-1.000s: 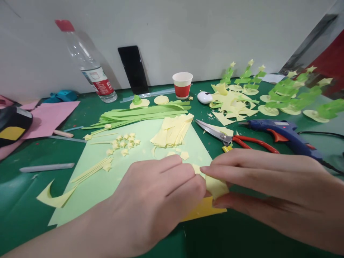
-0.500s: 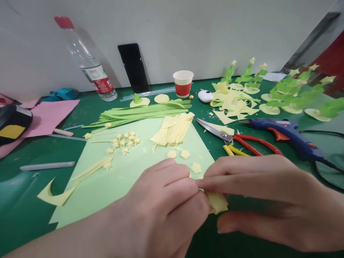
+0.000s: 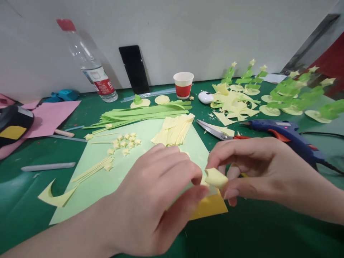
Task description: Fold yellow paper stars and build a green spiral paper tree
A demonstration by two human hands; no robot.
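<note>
The right hand (image 3: pixel 227 177) hides part of the folded yellow paper (image 3: pixel 215 178) and the scissors' handles, and the bottle label (image 3: pixel 100 79) near the bench's (image 3: pixel 23 193) far edge is unreadable.

The left forearm (image 3: pixel 72 229) enters from the lower left, and the left hand (image 3: pixel 153 193) presents its back upward, fingers bent, thumb extended toward the right hand (image 3: pixel 218 179), with a narrow gap showing between thumb and index finger. The right forearm (image 3: pixel 326 200) enters from the right edge; its hand is curled in a pinch, index finger arched above, thumb beneath, near the left fingertips.
</note>
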